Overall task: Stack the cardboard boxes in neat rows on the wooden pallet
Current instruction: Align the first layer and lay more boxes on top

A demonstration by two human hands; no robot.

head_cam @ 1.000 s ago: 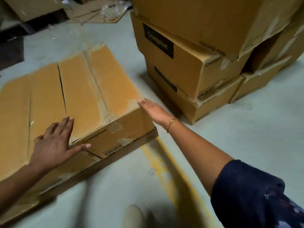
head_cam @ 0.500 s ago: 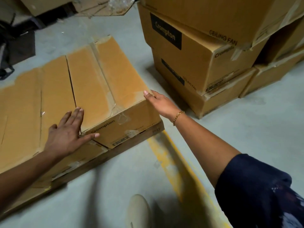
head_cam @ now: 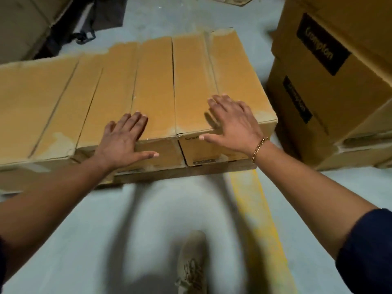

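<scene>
Since the earlier frames the right hand has come off the right-hand corner of the end box and now lies over its top, and the view has swung round to face the row square on.

That end box, a flat brown cardboard carton with a taped lid, sits last on the right of a single row on the low wooden pallet. Its left side is close against the neighbouring brown carton, with a thin dark seam between them. The right hand's fingers are spread and straight over the near edge, gripping nothing. A shadow under them leaves it unclear whether they press or hover just above. The left hand rests flat on the neighbouring carton, thumb hanging down its front face, also holding nothing. The hands are well apart, one to each box.

This looks like squaring up: the end box appears seated, and its front face sits roughly level with its neighbour's. The next move likely calls for a last nudge to close the seam, then a turn to the tall stack of printed brown cartons just to the right for another box.

A yellow painted line crosses the grey floor by a tan shoe.
</scene>
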